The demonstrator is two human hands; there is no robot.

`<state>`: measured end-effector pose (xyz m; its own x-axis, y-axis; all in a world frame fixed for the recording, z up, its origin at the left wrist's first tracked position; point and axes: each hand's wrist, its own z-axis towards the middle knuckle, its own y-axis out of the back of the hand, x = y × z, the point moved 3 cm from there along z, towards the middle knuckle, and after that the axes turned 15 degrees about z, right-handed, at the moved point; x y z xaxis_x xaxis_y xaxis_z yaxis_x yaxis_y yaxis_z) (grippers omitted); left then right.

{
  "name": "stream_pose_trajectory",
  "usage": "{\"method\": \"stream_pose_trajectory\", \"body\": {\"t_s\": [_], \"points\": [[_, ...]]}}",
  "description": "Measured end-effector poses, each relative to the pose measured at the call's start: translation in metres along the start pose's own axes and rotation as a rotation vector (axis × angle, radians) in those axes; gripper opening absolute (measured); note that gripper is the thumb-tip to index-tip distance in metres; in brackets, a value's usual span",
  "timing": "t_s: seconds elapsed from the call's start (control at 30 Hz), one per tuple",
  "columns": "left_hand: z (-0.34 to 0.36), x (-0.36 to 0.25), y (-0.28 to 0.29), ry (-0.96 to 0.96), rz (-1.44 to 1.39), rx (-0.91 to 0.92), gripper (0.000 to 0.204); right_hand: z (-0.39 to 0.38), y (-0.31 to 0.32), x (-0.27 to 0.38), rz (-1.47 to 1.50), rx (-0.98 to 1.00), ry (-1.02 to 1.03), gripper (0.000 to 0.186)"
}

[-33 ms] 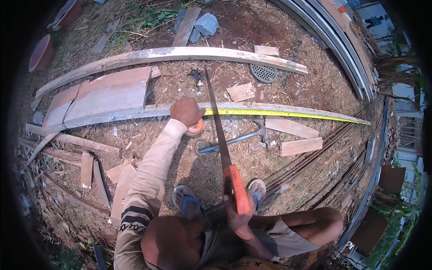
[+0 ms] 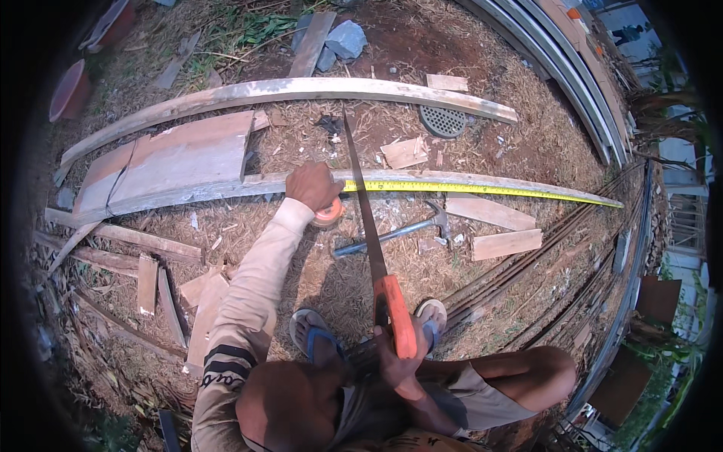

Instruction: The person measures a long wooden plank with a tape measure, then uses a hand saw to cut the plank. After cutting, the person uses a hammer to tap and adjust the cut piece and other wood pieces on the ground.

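Observation:
My left hand [image 2: 312, 184] grips an orange tape measure [image 2: 327, 213] at the edge of a long board [image 2: 271, 181]; its yellow blade [image 2: 482, 188] runs rightward along that board toward the far end. My right hand [image 2: 392, 358] holds the orange handle of a handsaw [image 2: 399, 316], whose dark blade [image 2: 360, 196] points away from me, crossing over the tape and board. A claw hammer [image 2: 384, 238] lies on the ground just below the tape. A wide plank [image 2: 166, 162] rests on the board at the left.
Another long board [image 2: 316, 89] lies beyond, near a round grate [image 2: 440, 123], stones [image 2: 346, 39] and red basins [image 2: 66, 90]. Scrap wood [image 2: 504, 245] is scattered around. Long rods [image 2: 527, 271] and stacked boards [image 2: 572, 75] lie at the right. My sandalled feet [image 2: 316, 331] are below.

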<state>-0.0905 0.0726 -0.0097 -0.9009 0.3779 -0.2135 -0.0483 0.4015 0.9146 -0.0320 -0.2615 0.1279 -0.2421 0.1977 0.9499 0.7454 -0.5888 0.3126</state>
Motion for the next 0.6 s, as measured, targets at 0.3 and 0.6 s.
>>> {"method": "stream_pose_trajectory", "body": {"t_s": [0.3,0.6], "points": [[0.009,0.002,-0.002,-0.024,0.048,-0.044,0.045,0.000,-0.004,-0.021,0.143,0.019,-0.157,0.036],[0.008,0.000,0.000,0.039,0.023,0.028,0.044,-0.002,-0.004,-0.029,0.144,0.016,-0.175,0.041]]}}
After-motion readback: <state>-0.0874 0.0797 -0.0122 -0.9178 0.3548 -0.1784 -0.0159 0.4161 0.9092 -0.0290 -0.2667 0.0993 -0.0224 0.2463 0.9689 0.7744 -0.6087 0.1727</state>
